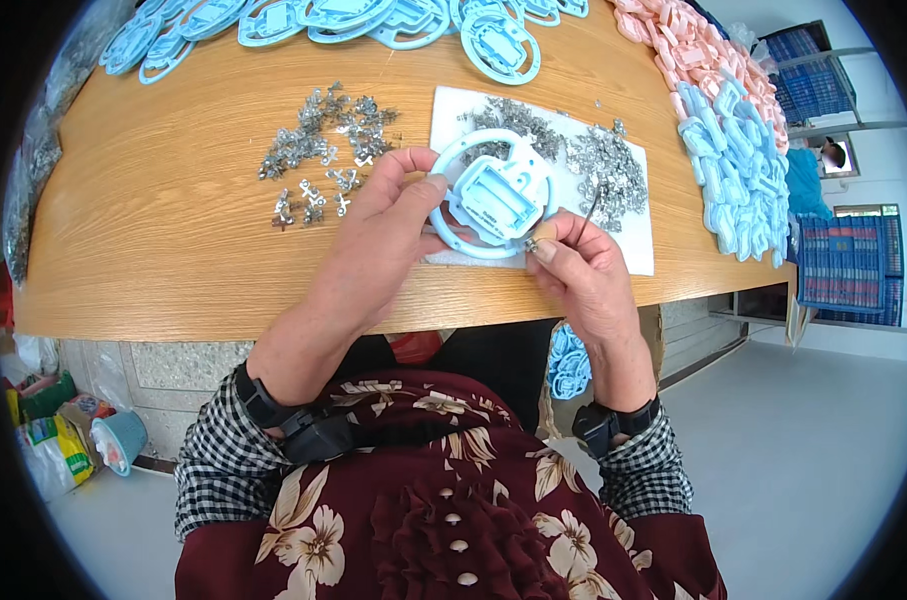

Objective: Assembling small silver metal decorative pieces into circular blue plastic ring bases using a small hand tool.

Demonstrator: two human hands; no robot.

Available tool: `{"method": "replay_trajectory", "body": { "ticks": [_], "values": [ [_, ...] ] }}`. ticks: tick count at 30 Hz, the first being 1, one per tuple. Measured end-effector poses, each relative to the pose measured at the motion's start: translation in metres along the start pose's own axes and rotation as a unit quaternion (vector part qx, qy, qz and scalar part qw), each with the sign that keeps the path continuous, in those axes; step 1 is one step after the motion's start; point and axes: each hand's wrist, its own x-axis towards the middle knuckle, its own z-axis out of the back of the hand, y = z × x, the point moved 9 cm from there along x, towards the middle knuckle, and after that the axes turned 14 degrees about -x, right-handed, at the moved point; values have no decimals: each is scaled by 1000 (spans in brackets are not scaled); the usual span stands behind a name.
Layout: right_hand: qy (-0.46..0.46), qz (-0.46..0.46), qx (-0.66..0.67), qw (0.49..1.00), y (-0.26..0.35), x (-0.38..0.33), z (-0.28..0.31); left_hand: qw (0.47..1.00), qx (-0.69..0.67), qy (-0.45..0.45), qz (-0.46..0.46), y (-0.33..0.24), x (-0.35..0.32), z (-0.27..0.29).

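Note:
My left hand [398,205] grips a light blue plastic ring-shaped part [493,195] by its left rim, thumb on top. A box-like compartment with an open recess fills the middle of that ring. At the ring's lower right edge, my right hand [578,262] pinches a small metal piece [531,244] between thumb and fingertips; its exact shape is partly hidden. A thin dark strip [590,208] sticks up beside the right fingers. Below the ring lies a white foam sheet [641,255] bearing two heaps of small metal parts [608,175].
Loose metal clips [318,135] are scattered on the wooden table [173,220] at left. More blue ring parts [313,18] line the far edge. Piles of light blue pieces [738,180] and pink pieces [698,50] lie at right. A blue basket [118,442] stands on the floor.

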Motion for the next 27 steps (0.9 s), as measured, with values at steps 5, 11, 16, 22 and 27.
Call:
{"method": "replay_trajectory", "body": {
  "ticks": [5, 11, 16, 22, 27],
  "values": [
    [51, 47, -128, 989, 18, -3, 3, 976, 190, 85, -65, -27, -1, -18],
    [66, 67, -141, 985, 31, -4, 3, 918, 361, 148, 75, -7, 0, -24],
    [-106, 136, -155, 973, 38, -3, 19, 957, 264, 99, 73, 9, -1, -6],
    [-164, 151, -244, 944, 21, -4, 9, 951, 284, 96, 69, 12, 1, -7],
    [-193, 182, -297, 917, 17, -3, 3, 960, 268, 77, 31, 11, 2, -4]
  ]
}}
